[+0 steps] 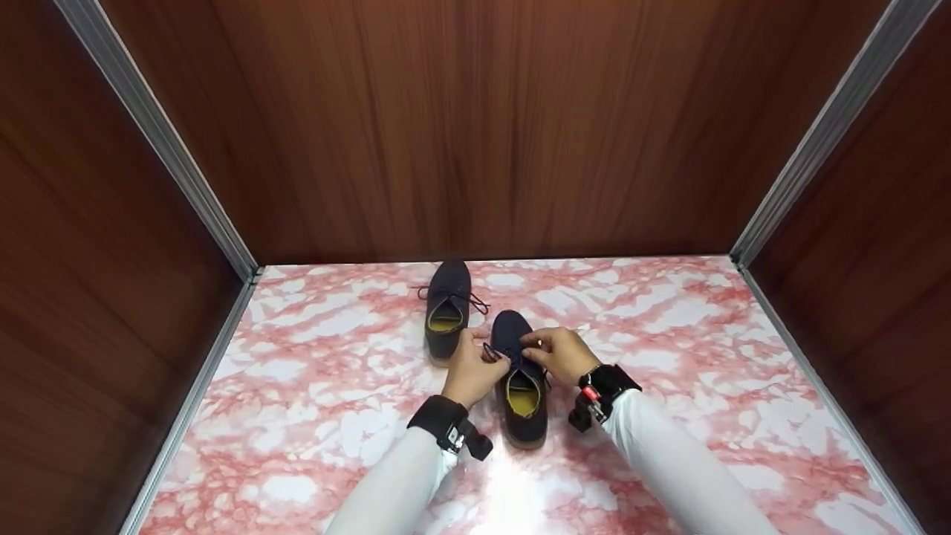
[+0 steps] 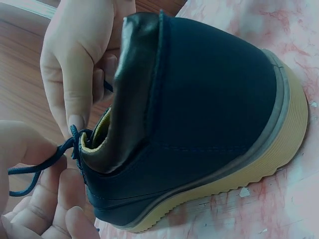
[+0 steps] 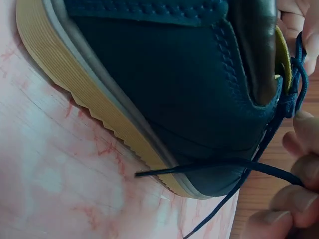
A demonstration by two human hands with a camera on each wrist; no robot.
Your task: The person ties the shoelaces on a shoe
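Note:
A dark navy lace-up shoe [image 1: 526,429] with a yellow lining stands on the floor between both hands, its toe pointing away. My left hand [image 1: 469,371] pinches a loop of its dark blue shoelace [image 2: 25,170] on the left side of the opening. On the other side, my right hand [image 1: 562,355] has curled fingers around the lace, with one fingertip right at the knot [image 3: 288,103]. A loose lace end [image 3: 199,167] trails from the right fingers across the shoe's side. The tan ridged sole [image 2: 259,174] shows in both wrist views.
A matching shoe [image 1: 444,345] stands farther back on the left, its laces [image 1: 475,303] spread to both sides. Red-and-white marbled flooring [image 1: 312,416] lies beneath. Brown wood-grain panels [image 1: 475,134] with grey metal edging [image 1: 178,148] enclose the back and sides.

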